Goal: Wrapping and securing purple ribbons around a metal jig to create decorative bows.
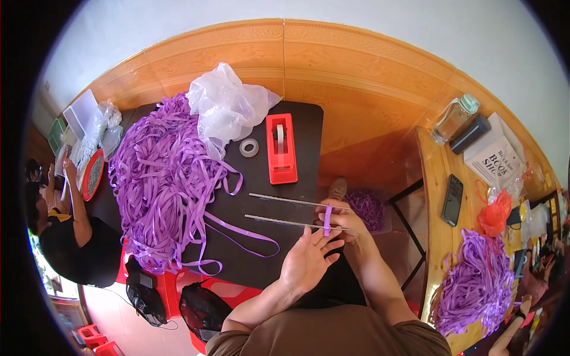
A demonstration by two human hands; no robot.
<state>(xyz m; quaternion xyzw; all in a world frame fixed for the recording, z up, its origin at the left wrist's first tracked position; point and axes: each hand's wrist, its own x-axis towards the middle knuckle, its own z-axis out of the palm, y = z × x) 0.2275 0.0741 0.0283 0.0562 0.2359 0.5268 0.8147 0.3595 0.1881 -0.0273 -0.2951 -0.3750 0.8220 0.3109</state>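
My right hand (pixel 348 221) is closed around the near ends of two thin metal rods (pixel 285 220), which point left over the dark table, roughly parallel and a little apart. A short band of purple ribbon (pixel 327 221) spans both rods close to my right fingers. Palm up, my left hand (pixel 310 259) is open just below the lower rod, its fingers spread near the ribbon band. Whether its fingertips touch the band I cannot tell. Loose purple ribbon strands (pixel 252 236) trail from a big tangled heap of purple ribbon (pixel 163 184) at the left of the table.
On the dark table (pixel 237 273) are a red tape dispenser (pixel 281 148), a tape roll (pixel 249 148) and a clear plastic bag (pixel 228 107). A wooden table (pixel 428 178) at right carries a phone (pixel 452 200), bottles and another ribbon pile (pixel 475 285). Another person (pixel 77 237) sits at left.
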